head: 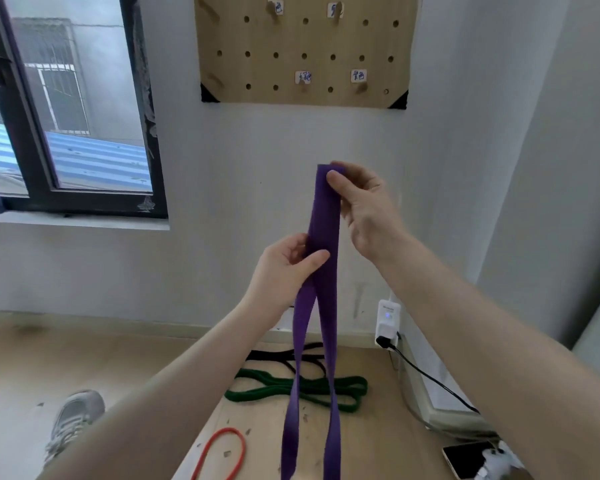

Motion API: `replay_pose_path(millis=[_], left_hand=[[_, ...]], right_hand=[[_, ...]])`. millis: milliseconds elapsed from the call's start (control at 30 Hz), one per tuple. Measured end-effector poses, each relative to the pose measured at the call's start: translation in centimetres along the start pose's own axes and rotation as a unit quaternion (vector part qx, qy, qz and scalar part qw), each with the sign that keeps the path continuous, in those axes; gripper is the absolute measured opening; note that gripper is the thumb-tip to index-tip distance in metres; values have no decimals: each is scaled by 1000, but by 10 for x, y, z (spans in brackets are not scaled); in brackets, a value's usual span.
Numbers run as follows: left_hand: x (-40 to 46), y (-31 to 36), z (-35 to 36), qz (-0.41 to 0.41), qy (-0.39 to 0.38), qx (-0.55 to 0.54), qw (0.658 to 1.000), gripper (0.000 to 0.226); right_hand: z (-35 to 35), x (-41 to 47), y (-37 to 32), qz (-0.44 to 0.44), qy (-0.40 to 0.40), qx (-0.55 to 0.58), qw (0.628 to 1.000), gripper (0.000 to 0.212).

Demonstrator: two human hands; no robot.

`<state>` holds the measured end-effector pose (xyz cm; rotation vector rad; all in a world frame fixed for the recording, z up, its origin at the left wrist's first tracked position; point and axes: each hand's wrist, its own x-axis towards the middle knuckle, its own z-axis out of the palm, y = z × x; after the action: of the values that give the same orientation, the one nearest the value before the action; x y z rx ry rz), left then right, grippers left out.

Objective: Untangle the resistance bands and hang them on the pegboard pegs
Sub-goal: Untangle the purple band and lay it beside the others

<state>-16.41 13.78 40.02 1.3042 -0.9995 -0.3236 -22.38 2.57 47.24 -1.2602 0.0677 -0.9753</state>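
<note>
While the right hand point(361, 206) pinches the top fold of the purple band point(323, 271) and the left hand point(288, 268) grips it lower, its long axis hangs vertical, directly below the pegboard point(305, 50).

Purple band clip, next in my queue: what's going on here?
A person holds a purple band up in front of a wall pegboard. The right hand pinches its top fold; the left hand grips it lower down, and its two strands hang toward the floor. Nothing hangs on the pegs in view. A green band, a black band and a red band lie on the wooden surface below.
</note>
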Motion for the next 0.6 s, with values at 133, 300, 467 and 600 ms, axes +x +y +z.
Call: replay_pose_path(millis=[133,300,467,600], left_hand=[[-12,-33,-2,-46,18,-1,999,22],[-11,-42,5,-36,38,-36,998,24],[8,-43,1,-8,94,-6,996,19],[30,-37,-8,-43,167,-51,984,13]], right_hand=[[0,6,20,6,67,37,997,16],[2,9,42,27,122,60,990,12],[-4,7,56,94,105,-27,990,36],[-33,-47,100,113,39,-165,979,20]])
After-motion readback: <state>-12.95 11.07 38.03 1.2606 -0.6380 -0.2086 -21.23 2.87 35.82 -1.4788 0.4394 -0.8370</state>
